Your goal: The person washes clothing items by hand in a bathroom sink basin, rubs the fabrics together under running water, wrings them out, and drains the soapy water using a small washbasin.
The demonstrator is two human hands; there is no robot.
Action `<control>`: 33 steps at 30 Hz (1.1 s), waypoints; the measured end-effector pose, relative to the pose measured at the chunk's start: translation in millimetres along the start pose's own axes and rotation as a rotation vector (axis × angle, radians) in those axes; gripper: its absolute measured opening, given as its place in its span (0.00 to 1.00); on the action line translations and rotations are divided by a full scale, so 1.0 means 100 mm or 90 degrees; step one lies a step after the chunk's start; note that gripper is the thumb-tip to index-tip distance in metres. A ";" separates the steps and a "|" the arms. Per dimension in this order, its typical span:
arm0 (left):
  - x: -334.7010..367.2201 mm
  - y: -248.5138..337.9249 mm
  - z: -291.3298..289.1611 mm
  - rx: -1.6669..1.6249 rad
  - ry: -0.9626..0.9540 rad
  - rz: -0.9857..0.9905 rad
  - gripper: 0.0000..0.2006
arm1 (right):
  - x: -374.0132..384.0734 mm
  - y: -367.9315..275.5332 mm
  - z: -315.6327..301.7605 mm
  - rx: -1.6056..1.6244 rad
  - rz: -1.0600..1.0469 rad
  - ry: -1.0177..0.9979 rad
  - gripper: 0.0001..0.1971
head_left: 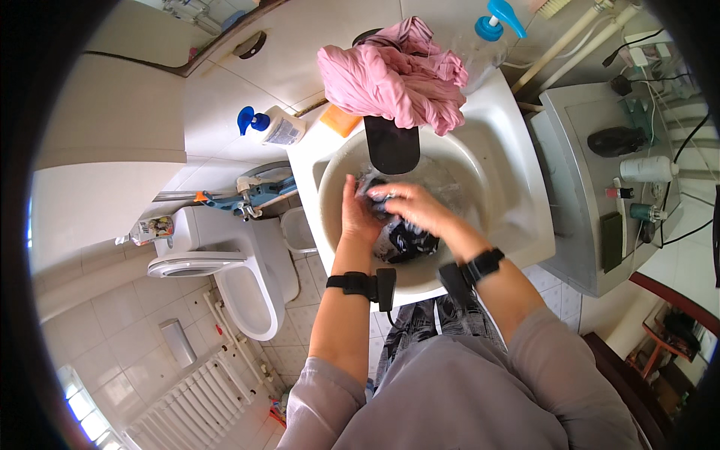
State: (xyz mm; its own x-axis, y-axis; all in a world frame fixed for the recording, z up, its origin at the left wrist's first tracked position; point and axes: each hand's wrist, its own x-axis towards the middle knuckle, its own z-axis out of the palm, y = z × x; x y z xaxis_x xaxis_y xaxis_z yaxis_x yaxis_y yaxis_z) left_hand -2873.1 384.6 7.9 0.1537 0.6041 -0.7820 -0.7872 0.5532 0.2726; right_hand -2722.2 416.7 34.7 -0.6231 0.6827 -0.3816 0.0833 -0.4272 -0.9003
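Inside the white washbasin (327,196) lies a wet black cloth (412,241) with a white pattern, among suds and water. My left hand (360,215) holds a bunched part of it from the left, its thumb pointing up. From the right my right hand (415,205), slightly blurred, presses its bent fingers onto that same part, so the two hands have the cloth between them. How far the fingers wrap round it is partly hidden. Above the hands juts a dark flat faucet spout (392,147), with a pink cloth (394,75) draped over the faucet behind.
On the basin's back ledge stand a white pump bottle (283,127), an orange block (340,120) and a clear bottle with a blue pump (491,28). A toilet (251,296) is at the left. At the right, a grey washing machine (566,187) carries bottles and a brush-like dark item.
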 end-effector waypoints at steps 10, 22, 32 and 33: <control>-0.04 -0.28 0.22 -0.159 -0.068 0.156 0.14 | -0.18 -0.16 0.33 -0.484 -0.275 0.274 0.11; 0.11 -0.25 -0.18 1.088 0.275 0.327 0.37 | 0.00 0.46 -0.10 -0.711 0.099 0.208 0.26; -0.02 -0.03 0.06 -0.060 0.029 0.125 0.29 | 0.05 -0.02 -0.11 -0.113 -0.008 -0.018 0.20; -0.07 -0.01 0.09 -0.065 0.002 0.111 0.35 | -0.07 -0.08 0.01 -0.100 -0.125 -0.013 0.19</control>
State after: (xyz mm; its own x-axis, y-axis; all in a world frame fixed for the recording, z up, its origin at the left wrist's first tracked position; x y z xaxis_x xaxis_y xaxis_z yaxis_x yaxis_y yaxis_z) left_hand -2867.5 385.4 18.1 0.0076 0.6841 -0.7293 -0.8587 0.3783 0.3459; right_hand -2719.4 415.2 44.6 -0.6553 0.7302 -0.1932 0.0783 -0.1886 -0.9789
